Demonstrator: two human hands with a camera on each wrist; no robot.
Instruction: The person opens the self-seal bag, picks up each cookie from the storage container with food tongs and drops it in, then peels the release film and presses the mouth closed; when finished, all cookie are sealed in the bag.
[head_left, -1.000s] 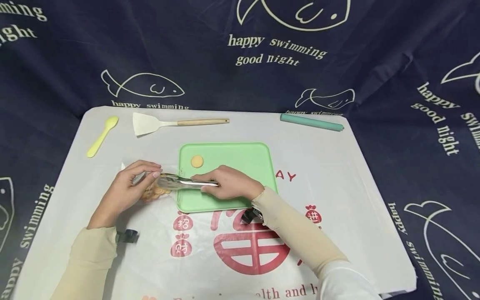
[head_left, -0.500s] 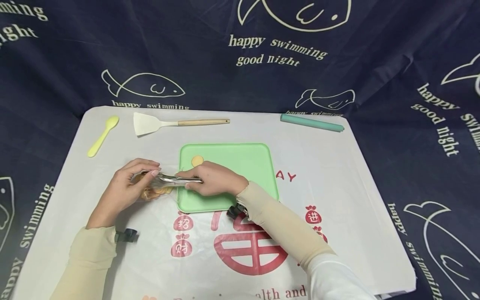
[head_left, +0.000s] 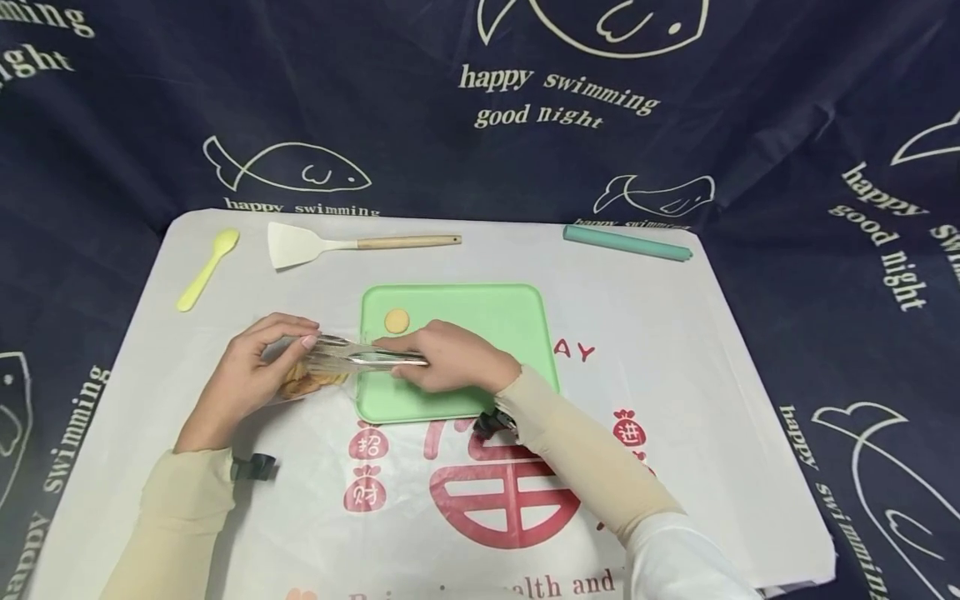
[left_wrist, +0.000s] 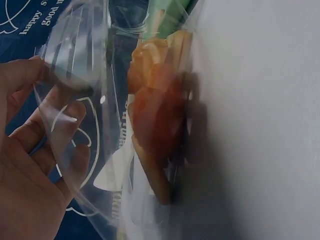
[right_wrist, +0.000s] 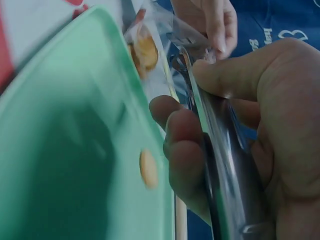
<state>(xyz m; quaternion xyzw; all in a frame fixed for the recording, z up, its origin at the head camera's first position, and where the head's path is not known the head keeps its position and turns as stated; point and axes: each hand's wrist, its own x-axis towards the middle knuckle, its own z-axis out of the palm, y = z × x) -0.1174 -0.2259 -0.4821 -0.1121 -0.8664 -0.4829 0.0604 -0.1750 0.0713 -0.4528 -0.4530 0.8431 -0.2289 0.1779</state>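
Observation:
My left hand [head_left: 251,367] pinches the upper edge of a clear plastic bag [left_wrist: 75,165] between thumb and fingers. Golden-brown biscuits [head_left: 303,383] lie inside the bag, close to the table. Metal tongs [head_left: 386,358] are gripped by my right hand [head_left: 459,358], thumb on one arm and fingers curled round the other. Their front end reaches left into the bag's mouth, over the biscuits; the tips show only through the plastic. Beneath my right hand is a green tray [head_left: 480,304], with one round pale biscuit [head_left: 397,321] near its back left corner.
Along the back of the table lie a yellow spoon [head_left: 208,271], a white spatula [head_left: 300,247] with a wooden handle, and a teal rod [head_left: 628,242]. A printed plastic sheet [head_left: 300,517] covers the tabletop. Dark blue cloth [head_left: 420,167] hangs behind.
My right hand first pushed the tongs leftward, deeper into the bag, then drew them slightly back right. The left hand stays at the bag's edge, almost still.

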